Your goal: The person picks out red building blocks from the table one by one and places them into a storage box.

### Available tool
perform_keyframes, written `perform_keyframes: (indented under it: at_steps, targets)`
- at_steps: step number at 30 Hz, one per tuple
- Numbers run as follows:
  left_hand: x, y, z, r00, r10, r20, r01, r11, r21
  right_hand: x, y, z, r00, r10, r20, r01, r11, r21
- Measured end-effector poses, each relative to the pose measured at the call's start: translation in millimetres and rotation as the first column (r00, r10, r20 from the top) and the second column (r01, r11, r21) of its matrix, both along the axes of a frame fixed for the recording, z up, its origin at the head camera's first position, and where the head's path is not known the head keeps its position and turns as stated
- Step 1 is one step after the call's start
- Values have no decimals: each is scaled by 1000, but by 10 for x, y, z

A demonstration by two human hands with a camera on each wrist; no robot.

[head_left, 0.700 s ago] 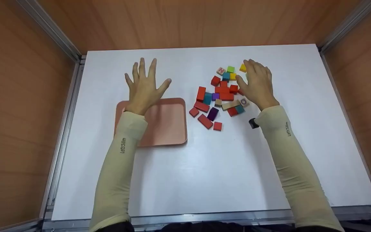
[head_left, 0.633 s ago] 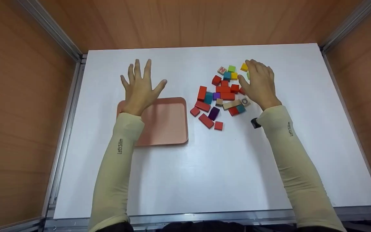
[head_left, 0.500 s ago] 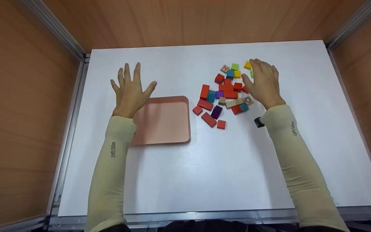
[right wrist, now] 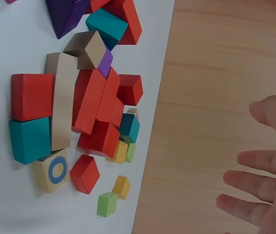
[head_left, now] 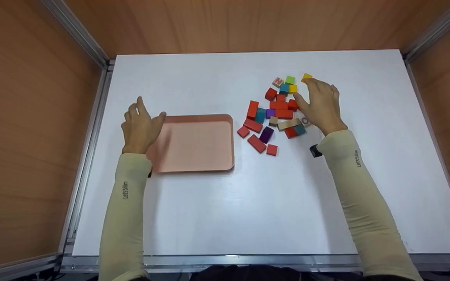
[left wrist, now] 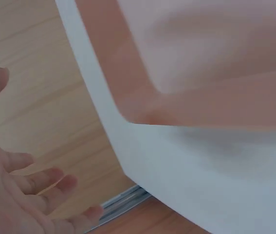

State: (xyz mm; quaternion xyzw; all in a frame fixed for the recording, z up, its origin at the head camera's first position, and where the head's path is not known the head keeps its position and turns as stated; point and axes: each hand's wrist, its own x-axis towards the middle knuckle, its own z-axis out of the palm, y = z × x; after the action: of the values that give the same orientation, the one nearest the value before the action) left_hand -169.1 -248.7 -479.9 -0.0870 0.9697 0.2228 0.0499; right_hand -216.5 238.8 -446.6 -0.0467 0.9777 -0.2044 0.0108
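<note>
While blocks (head_left: 279,105) lie loose nearer the counter's far edge (head_left: 213,58), the right hand (head_left: 321,106) hangs empty above them, fingers relaxed, the left hand (head_left: 139,129) likewise by the tray (head_left: 201,146); the step looks like a reach, and grasping would call for lowering.

Pink tray (head_left: 197,144), white tabletop (head_left: 248,210), mostly red blocks (head_left: 256,143), blue-ringed tan cube (right wrist: 50,171), brown wood-grain wall (head_left: 225,25)

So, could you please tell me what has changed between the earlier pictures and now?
The left hand has moved left and down in the head view, to the left side of the tray, its spread fingers drawing together. Nothing was visibly taken or let go. The tray and blocks lie as before, the right hand still beside the blocks.
</note>
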Motion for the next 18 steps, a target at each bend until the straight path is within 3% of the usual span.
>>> perform_keyframes:
  at_steps: [3,7,11,18]
  targets:
    - [116,-105,-167,994,21,112,-24,999,26,22,3,-46,1000,-1,-1,1,1000,-12]
    - [282,-196,-374,970,5,244,-19,998,54,48,29,-107,1000,-4,-12,4,1000,-22]
    - [406,-237,-515,965,-9,263,-9,998,67,59,57,-162,1000,-11,-4,11,1000,-22]
    - [484,-290,-693,971,8,238,-31,995,94,76,64,-277,999,-24,44,26,999,-34]
